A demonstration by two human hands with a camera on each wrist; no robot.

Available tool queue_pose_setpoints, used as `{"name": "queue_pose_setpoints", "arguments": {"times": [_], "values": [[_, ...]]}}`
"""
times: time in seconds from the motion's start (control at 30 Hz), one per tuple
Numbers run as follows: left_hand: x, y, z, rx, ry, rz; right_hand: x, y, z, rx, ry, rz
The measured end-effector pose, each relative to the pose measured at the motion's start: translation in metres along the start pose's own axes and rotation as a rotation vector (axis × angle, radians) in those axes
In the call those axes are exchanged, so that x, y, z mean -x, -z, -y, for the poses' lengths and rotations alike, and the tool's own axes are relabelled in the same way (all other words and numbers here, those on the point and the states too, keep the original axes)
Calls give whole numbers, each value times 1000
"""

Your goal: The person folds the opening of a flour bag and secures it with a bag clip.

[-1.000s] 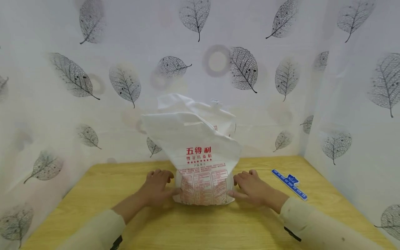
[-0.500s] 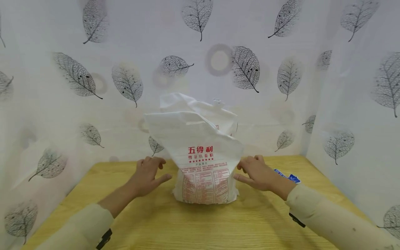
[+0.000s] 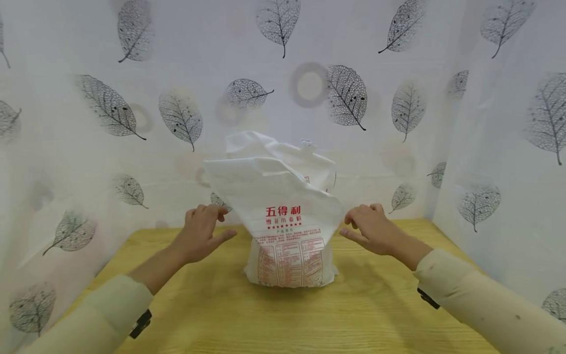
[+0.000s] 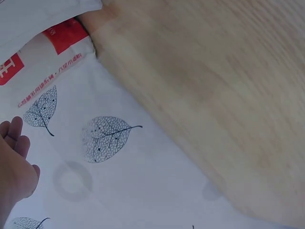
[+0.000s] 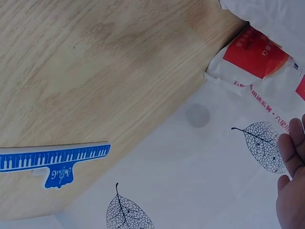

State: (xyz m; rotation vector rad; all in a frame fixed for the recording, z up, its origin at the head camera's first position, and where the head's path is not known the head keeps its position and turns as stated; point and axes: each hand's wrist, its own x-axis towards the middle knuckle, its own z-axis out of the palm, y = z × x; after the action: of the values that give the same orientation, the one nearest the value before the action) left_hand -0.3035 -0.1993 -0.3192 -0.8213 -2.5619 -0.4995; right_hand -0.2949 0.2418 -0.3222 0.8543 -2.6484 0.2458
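A wooden table [image 3: 283,319] walled in by leaf-printed sheeting [image 3: 110,108] carries a white flour bag [image 3: 283,216] with red print, standing upright near the back middle, its top crumpled over so I cannot see what is inside. My left hand [image 3: 201,235] and right hand [image 3: 371,228] hover either side of its upper part, each grip loosely spread and holding nothing. A blue clip [image 5: 52,162] printed with piano keys lies on the table off to my right.
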Motion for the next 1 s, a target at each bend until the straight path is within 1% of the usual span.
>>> {"name": "queue_pose_setpoints", "arguments": {"times": [0.23,0.5,0.8,1.0], "values": [[-10,17,1,-44,6,-17,-5,15,0,21,2,-27],[-19,36,-2,-55,20,-40,-11,29,2,30,15,-51],[-28,55,-7,-69,32,-52,-16,39,4,58,23,-77],[-35,67,-10,-47,30,-85,-19,43,6,55,31,-82]]}}
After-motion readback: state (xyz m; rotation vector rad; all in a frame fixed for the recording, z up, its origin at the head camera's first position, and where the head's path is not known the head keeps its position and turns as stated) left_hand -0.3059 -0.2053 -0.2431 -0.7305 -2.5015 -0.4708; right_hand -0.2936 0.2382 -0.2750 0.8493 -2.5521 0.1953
